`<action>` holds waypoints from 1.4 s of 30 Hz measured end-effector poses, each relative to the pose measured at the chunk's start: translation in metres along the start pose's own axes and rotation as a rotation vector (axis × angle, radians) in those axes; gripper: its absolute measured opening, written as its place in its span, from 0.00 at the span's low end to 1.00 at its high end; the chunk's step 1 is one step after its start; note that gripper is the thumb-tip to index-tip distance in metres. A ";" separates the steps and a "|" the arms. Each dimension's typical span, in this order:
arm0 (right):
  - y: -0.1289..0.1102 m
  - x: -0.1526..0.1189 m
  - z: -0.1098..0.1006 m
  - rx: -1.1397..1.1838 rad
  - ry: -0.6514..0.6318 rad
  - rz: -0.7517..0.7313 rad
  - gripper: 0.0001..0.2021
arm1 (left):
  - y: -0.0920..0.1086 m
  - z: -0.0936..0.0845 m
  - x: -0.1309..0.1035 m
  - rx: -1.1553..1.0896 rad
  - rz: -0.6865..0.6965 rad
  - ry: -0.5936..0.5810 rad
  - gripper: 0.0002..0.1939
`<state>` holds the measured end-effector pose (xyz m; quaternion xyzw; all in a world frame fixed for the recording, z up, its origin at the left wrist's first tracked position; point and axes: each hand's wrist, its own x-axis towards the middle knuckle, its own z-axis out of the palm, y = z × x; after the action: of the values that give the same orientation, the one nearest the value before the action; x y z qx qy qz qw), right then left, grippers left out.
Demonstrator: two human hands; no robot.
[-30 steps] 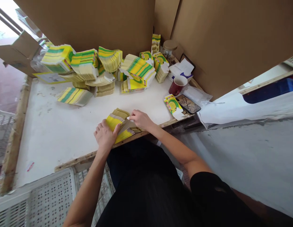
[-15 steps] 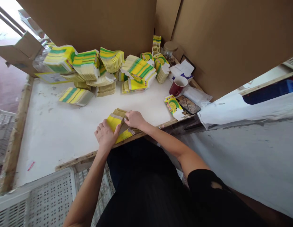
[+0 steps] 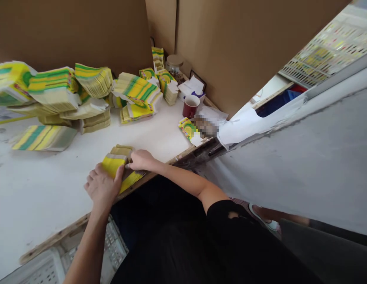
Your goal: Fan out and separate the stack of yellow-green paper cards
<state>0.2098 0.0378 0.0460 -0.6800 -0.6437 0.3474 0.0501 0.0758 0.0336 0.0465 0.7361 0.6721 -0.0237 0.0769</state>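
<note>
handling yellow cartons [image 3: 113,165], hands [image 3: 103,183] before piled stacks [image 3: 55,90]

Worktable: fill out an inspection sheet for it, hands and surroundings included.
Surface: white tabletop, dark marks at left, wooden front edge.
Things in hand: yellow stack of flat pieces; yellow fan beside it.
Clutter: yellow-green bundles piled at back; red mug, lidded jar at right.
Left hand: holding the stack.
Right hand: fingers at the stack's right side; grip unclear.
Cables: none identifiable; thin strand at right, too small to tell.
Surroundings: brown cardboard behind, white crate below.
</note>
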 end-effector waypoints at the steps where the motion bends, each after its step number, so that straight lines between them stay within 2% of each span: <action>1: 0.002 -0.001 -0.003 -0.011 0.021 -0.002 0.10 | 0.001 -0.001 -0.001 -0.012 0.004 -0.003 0.34; 4: 0.009 -0.003 -0.008 -0.034 0.081 -0.039 0.11 | 0.002 -0.003 -0.001 -0.046 0.002 -0.021 0.34; 7: 0.018 -0.003 -0.010 -0.048 0.086 -0.126 0.14 | 0.003 -0.004 0.000 -0.061 -0.033 -0.037 0.35; 12: 0.041 -0.002 -0.014 -0.024 -0.008 -0.276 0.16 | 0.002 -0.002 0.004 -0.065 -0.055 -0.062 0.34; 17: 0.060 0.001 -0.015 0.092 -0.211 -0.329 0.16 | -0.001 0.002 0.007 -0.072 -0.049 -0.054 0.35; 24: 0.069 0.002 -0.010 0.131 -0.262 -0.340 0.14 | 0.000 -0.003 0.006 -0.072 -0.060 -0.089 0.35; 27: 0.075 0.003 -0.009 0.206 -0.287 -0.366 0.12 | 0.000 -0.001 0.004 -0.061 -0.041 -0.067 0.34; 29: 0.077 0.004 -0.007 0.317 -0.221 -0.363 0.13 | 0.000 0.001 0.003 -0.041 -0.022 -0.047 0.34; 32: 0.073 0.006 -0.003 0.427 0.035 -0.336 0.18 | 0.000 0.004 0.001 -0.020 -0.009 -0.024 0.33; 35: 0.065 0.008 0.002 0.250 0.196 -0.374 0.19 | 0.000 0.005 0.000 -0.007 -0.016 -0.012 0.31; 38: 0.060 0.007 0.006 0.028 0.258 -0.388 0.18 | 0.000 0.005 0.000 -0.011 -0.016 -0.009 0.31; 42: 0.059 0.001 0.006 -0.055 0.319 -0.419 0.14 | 0.000 0.005 0.000 -0.016 -0.019 -0.011 0.32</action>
<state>0.2566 0.0266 0.0109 -0.5793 -0.7635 0.2005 0.2033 0.0760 0.0332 0.0416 0.7287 0.6789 -0.0232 0.0864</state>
